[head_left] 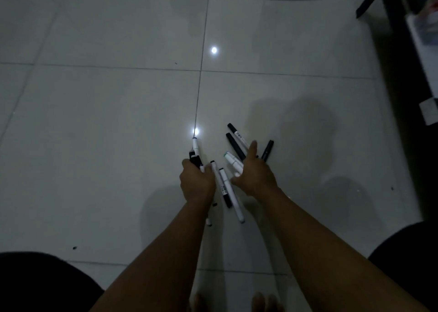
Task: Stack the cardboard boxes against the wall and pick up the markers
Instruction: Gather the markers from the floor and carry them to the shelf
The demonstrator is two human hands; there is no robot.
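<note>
Dim, glossy floor tiles [106, 112] fill the head view, with two ceiling lights mirrored in them and a dark piece of furniture [403, 79] along the right edge. No cardboard boxes are in sight.

The left hand [196, 181] grips a bundle of markers [196, 156], its fingers curled round the barrels while the ends stick out past the knuckles. The right hand [254, 173] reaches into the loose markers [231, 193] lying on the floor; white barrels sit under its fingers, which look partly curled, but I cannot tell whether they have taken hold.

Markers like these are likely light, stiff and smooth, apt to roll on tile, so pinching each one mid-barrel seems safest. One black-capped marker [237, 133] carries a white label with printing too small to read.
</note>
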